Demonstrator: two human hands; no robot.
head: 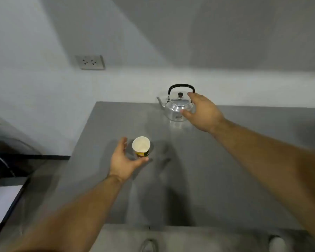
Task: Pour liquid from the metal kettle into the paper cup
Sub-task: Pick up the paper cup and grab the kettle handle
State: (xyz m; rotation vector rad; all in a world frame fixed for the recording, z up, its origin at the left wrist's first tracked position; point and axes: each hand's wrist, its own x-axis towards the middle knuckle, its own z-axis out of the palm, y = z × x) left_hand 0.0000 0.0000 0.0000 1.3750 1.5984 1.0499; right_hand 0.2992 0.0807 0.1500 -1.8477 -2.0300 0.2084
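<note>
A small shiny metal kettle [175, 108] with a black arched handle and black lid knob stands at the far edge of the grey table [225, 170], spout pointing left. My right hand [202, 113] hovers at its right side, fingers spread, holding nothing. A paper cup [141, 145], white inside with a yellow and dark print, stands upright nearer to me on the left. My left hand [123, 160] curls around the cup's left and front side with thumb and fingers apart; whether it touches the cup is unclear.
A white wall with a double socket [90, 62] rises behind the table. Left of the table are a dark object [0, 148] and a tray-like surface with a white sheet [2, 202]. The floor shows below the table's near edge.
</note>
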